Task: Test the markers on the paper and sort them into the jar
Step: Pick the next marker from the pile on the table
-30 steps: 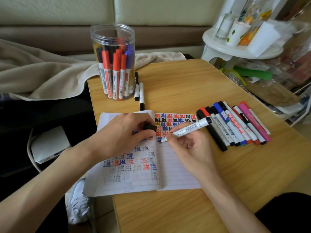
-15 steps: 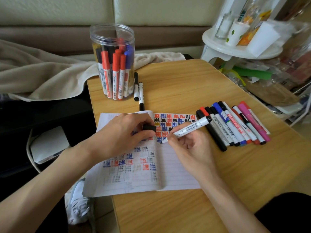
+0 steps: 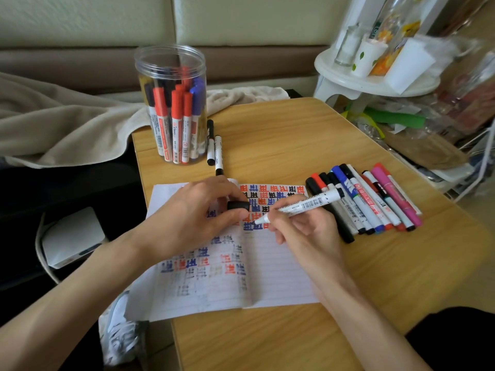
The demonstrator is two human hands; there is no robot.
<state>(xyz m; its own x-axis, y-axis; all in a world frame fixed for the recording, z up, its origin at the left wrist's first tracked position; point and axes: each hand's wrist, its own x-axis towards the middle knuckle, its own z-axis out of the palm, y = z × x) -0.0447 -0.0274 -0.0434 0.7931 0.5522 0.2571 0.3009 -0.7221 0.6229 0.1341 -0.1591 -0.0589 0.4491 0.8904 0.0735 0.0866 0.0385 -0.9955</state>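
An open lined notebook lies on the wooden table, its pages covered with red, blue and black test marks. My right hand grips a white uncapped marker, tip down on the right page. My left hand rests on the left page and pinches the marker's black cap. A clear plastic jar at the table's back left holds several red, blue and black markers upright. A row of several capped markers lies to the right of the notebook.
Two black-capped markers lie beside the jar. A beige blanket drapes over the sofa at left. A white round shelf with cups and bottles stands at back right, above cluttered bags. A white box sits on the floor at left.
The marker tip has shifted slightly down and left along the row of marks on the right page. My left hand keeps hold of the cap.
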